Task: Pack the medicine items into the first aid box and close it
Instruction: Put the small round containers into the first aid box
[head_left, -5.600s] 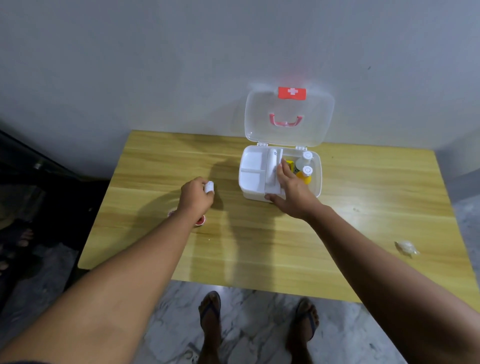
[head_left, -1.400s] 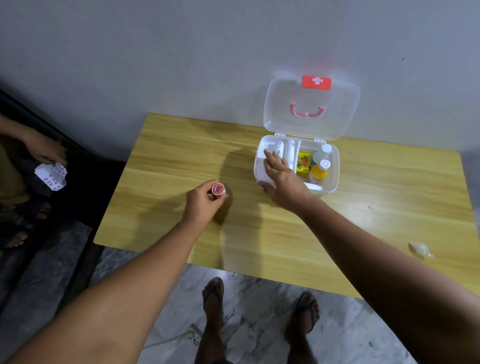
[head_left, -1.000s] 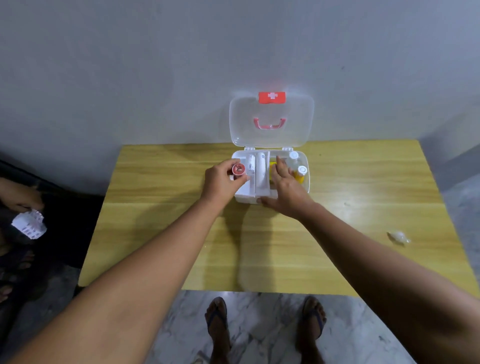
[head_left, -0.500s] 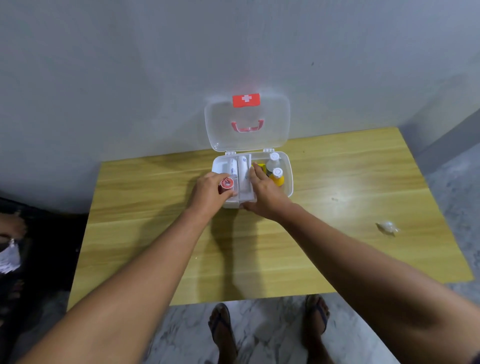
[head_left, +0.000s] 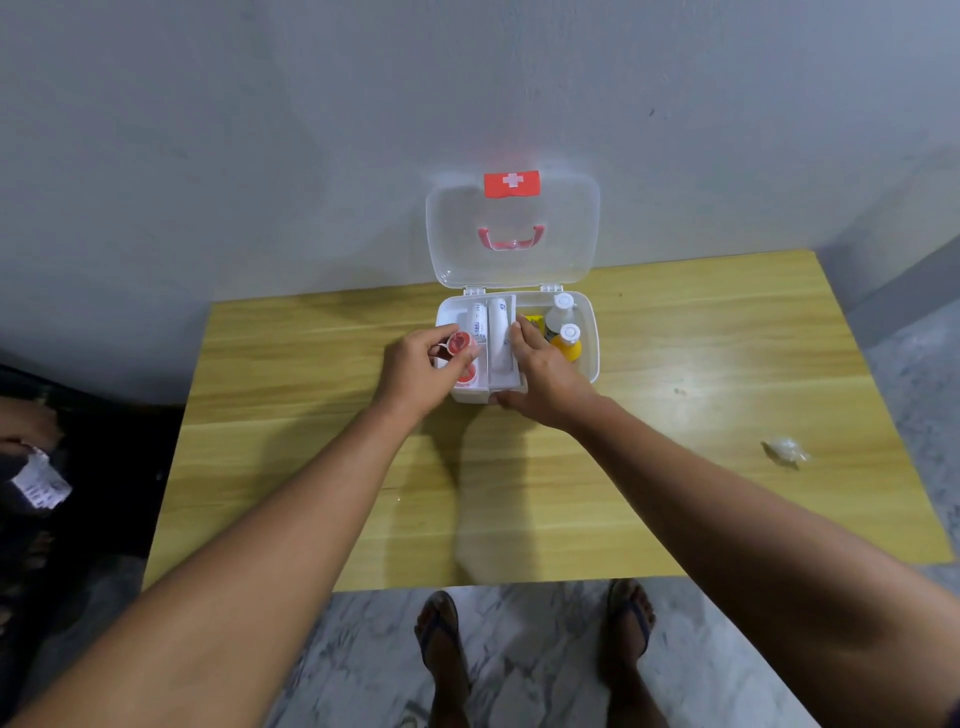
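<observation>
A white cross sign (head_left: 512, 181) stands on the first aid box's red latch (head_left: 527, 187); other print is illegible.

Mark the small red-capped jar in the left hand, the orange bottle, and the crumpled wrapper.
red-capped jar (head_left: 459, 343), head view, on its red cap.
orange bottle (head_left: 567, 349), head view, on its body.
crumpled wrapper (head_left: 784, 450), head view, on its middle.

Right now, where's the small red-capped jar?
Head view: the red-capped jar is pinched in the left hand, over the left compartments of the open first aid box, beside a white tube.
</observation>
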